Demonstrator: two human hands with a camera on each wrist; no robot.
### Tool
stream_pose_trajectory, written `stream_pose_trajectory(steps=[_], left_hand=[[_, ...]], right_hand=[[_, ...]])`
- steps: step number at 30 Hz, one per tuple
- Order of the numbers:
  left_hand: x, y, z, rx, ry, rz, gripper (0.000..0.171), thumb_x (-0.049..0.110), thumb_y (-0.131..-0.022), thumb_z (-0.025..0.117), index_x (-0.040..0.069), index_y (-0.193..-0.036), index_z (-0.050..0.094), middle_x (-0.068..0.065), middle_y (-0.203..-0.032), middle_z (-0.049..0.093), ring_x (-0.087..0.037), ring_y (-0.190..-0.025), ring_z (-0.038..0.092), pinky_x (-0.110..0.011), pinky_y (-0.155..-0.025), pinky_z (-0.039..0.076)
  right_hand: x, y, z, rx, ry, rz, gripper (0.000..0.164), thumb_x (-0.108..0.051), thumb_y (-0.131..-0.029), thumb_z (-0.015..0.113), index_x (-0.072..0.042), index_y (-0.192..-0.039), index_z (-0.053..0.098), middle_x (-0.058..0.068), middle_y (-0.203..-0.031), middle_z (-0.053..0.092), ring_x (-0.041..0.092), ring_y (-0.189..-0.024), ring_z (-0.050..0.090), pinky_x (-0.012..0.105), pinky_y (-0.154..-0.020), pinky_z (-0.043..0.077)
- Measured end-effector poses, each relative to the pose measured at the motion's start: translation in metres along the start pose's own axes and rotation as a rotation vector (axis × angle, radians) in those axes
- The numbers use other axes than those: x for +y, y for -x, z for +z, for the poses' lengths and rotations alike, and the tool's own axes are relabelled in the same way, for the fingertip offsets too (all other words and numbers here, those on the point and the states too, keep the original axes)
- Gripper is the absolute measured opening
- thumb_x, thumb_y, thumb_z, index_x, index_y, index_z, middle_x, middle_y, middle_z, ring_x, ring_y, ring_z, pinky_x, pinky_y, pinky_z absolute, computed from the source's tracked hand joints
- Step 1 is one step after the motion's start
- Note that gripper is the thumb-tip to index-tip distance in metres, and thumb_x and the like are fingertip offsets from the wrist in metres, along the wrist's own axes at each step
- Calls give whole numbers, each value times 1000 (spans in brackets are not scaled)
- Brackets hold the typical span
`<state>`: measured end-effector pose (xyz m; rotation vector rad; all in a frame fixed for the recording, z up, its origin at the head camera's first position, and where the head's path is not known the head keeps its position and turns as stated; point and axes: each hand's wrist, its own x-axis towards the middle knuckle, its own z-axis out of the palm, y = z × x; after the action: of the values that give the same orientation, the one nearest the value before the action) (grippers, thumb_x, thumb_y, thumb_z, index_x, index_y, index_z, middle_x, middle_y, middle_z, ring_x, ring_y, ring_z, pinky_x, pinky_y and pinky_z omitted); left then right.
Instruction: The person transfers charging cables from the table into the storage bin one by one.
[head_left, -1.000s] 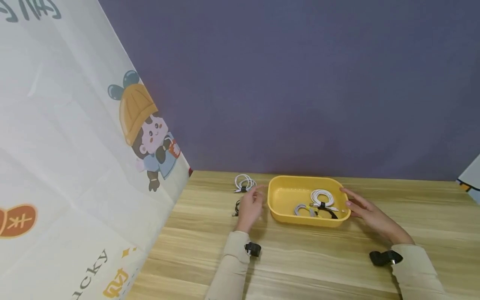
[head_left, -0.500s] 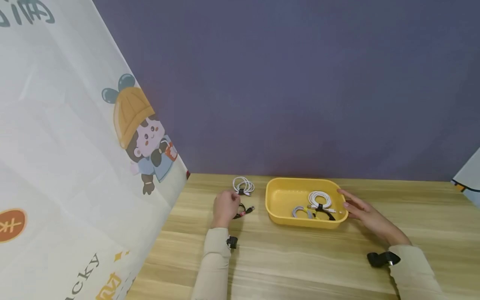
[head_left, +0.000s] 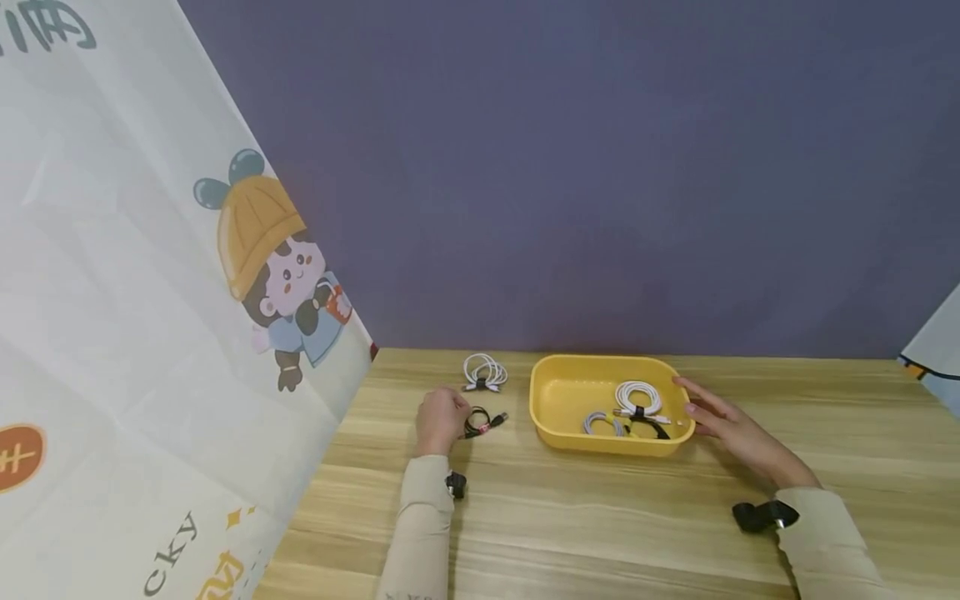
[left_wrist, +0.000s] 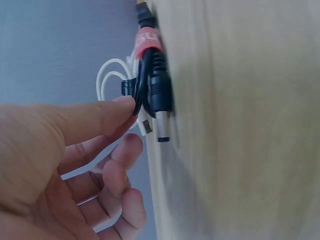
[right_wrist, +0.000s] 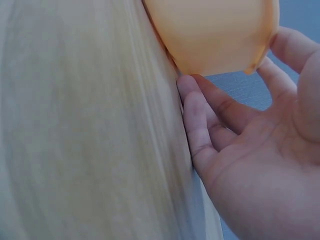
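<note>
My left hand (head_left: 439, 419) is at the left of the table, beside a coiled black cable (head_left: 498, 421) tied with a pink strap (left_wrist: 148, 42). In the left wrist view, thumb and forefinger pinch the loop of that cable; its barrel plug (left_wrist: 161, 92) points free and the other fingers are loosely bent. Just behind lies a white cable coil (head_left: 491, 371) with a black tie. At the right end of a yellow plastic basket (head_left: 577, 440), my right hand (head_left: 746, 440) touches the wall and rim with loosely extended fingers.
Inside the basket, toward its right side, lie a white cable coil (head_left: 638, 398), a grey cable (head_left: 596, 423) and a black-and-yellow piece (head_left: 652, 429). A dark blue panel (head_left: 600, 183) rises behind the wooden table (head_left: 585, 525); a printed white sheet (head_left: 150, 292) borders the left.
My left hand has moved left from beside the basket to the black cable's left side and now pinches its loop. The right hand keeps its place at the basket. The view has shifted slightly.
</note>
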<state>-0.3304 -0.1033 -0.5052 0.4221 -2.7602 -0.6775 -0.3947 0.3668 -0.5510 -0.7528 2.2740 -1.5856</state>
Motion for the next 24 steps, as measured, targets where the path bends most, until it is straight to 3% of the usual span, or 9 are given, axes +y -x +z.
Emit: stream_pose_trajectory(steps=[9, 21, 24], left_hand=[[2, 3, 3, -30, -20, -57, 16, 12, -82, 79, 17, -67, 76, -2, -76, 76, -18, -61, 63, -29, -53, 51], [-26, 16, -17, -85, -39, -21, 15, 16, -80, 80, 17, -65, 76, -3, -74, 76, -21, -62, 66, -33, -52, 51], [-26, 17, -18, -85, -46, -28, 14, 17, -79, 81, 18, -66, 77, -2, -76, 77, -21, -63, 66, -33, -52, 52]], right_hand=[[4, -2, -1, 2, -9, -7, 61, -28, -112, 41, -16, -166, 14, 30, -168, 9, -26, -119, 40, 15, -90, 55], [-19, 40, 52, 95, -11, 45, 62, -29, -112, 43, -16, -166, 15, 29, -168, 10, -26, -118, 39, 14, -89, 55], [-20, 41, 51, 93, -13, 39, 62, -29, -112, 42, -16, -166, 15, 29, -168, 10, -26, -118, 39, 14, -90, 55]])
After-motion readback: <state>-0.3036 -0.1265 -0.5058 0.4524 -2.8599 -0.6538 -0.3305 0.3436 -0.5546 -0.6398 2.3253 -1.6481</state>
